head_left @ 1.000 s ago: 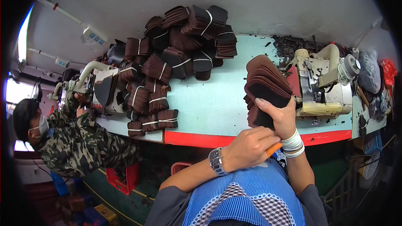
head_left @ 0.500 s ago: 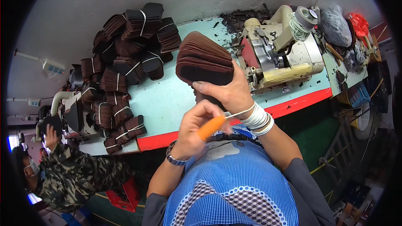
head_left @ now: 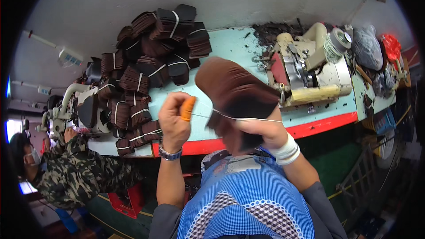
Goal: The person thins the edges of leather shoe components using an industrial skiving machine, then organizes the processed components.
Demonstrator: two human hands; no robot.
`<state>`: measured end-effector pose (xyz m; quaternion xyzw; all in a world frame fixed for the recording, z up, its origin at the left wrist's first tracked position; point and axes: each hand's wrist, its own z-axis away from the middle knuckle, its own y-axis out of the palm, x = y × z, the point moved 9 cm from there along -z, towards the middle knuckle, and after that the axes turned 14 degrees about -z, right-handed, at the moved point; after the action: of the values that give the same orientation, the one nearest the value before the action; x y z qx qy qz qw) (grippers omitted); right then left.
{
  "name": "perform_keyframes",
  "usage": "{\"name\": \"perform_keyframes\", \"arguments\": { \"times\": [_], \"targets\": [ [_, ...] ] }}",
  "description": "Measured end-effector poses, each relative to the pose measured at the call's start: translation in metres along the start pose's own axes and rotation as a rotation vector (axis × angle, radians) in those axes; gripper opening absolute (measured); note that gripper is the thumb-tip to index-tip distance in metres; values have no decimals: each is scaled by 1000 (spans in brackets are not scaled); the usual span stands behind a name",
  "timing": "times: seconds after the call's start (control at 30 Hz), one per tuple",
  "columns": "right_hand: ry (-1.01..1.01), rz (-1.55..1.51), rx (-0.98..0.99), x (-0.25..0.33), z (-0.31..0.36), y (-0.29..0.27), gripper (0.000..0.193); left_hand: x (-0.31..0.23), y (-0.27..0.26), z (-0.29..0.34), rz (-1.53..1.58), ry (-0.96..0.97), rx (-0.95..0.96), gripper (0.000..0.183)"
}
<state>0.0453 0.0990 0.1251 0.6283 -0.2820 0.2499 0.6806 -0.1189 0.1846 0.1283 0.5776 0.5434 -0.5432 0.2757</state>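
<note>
My right hand (head_left: 268,130) is closed on a thick stack of brown and black pieces (head_left: 234,84), rounded at one end, with more pieces hanging below the thumb. Several loops of white cord (head_left: 285,150) circle my right wrist. One white cord (head_left: 234,117) stretches across the stack, over my right thumb and towards my left hand (head_left: 175,117). That hand is closed, pulling the cord out to the left of the stack. An orange ribbed piece (head_left: 187,109) shows at its fingers; whether finger cover or handle, I cannot tell.
Many cord-tied brown bundles (head_left: 135,79) are heaped on the table's left. A beige machine (head_left: 310,68) with a cord spool (head_left: 340,40) stands at the right, near dark scraps (head_left: 276,33). Red edging (head_left: 323,125) lines the table front. A person in camouflage (head_left: 82,170) works at far left.
My left hand has moved left and up, away from the right wrist, drawing the cord across the stack. The stack has tilted and moved slightly right and down. The whole view has shifted.
</note>
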Motion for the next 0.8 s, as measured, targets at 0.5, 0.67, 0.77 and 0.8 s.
{"name": "perform_keyframes", "arguments": {
  "times": [0.5,0.67,0.77,0.8],
  "targets": [
    [43,197,59,-22,3,22,86,-50,62,53,487,-63,322,73],
    [-216,519,199,3,6,27,90,-5,36,55,660,-406,57,46],
    [-281,638,108,37,20,-7,33,1,5,63,930,-323,-23,53],
    [-289,473,198,46,22,-22,13,2,-4,70,925,-313,-47,53]
  ]
}}
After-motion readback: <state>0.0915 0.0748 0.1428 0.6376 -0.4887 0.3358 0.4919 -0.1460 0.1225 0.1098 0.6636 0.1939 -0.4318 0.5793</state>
